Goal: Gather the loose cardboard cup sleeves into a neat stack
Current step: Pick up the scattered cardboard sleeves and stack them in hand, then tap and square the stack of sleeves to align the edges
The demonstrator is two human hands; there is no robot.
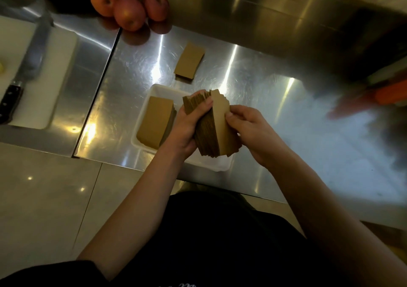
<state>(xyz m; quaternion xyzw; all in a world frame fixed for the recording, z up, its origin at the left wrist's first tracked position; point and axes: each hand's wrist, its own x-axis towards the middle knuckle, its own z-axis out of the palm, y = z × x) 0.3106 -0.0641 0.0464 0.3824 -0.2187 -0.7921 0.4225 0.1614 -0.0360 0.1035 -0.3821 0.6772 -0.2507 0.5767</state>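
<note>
A thick bundle of brown cardboard cup sleeves stands on edge between my two hands, above a white tray. My left hand grips its left side, thumb over the top. My right hand presses its right face. The bundle's edges are uneven. A second stack of sleeves lies flat in the tray's left half. A few more sleeves lie in a small pile on the steel counter beyond the tray.
Several red apples sit at the far counter edge. A white cutting board with a large knife lies to the left. Blurred orange items are at the right. The steel counter spreads right of the tray.
</note>
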